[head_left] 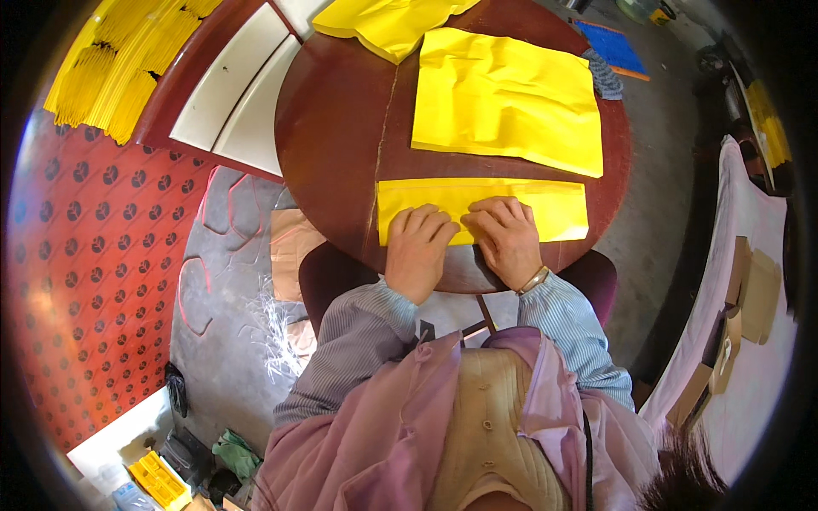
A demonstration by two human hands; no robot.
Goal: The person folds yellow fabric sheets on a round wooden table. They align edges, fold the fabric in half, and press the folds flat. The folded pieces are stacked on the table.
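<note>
A yellow sheet, which looks like paper, lies folded into a long strip near the front edge of a round dark red table. My left hand presses its bent fingers onto the strip's near side, left of the middle. Just to the right, my right hand does the same, a bracelet at its wrist. Both hands grip the near edge with curled fingers; the thumbs are partly hidden. Beyond the strip lies a wider, creased yellow sheet. Another crumpled yellow sheet rests at the table's far side.
Stacks of folded yellow sheets sit at the far left, beside white drawer fronts. A red patterned board stretches along the left. A grey-blue cloth hangs at the table's right rim. Cardboard boxes lie on a pale cover at right.
</note>
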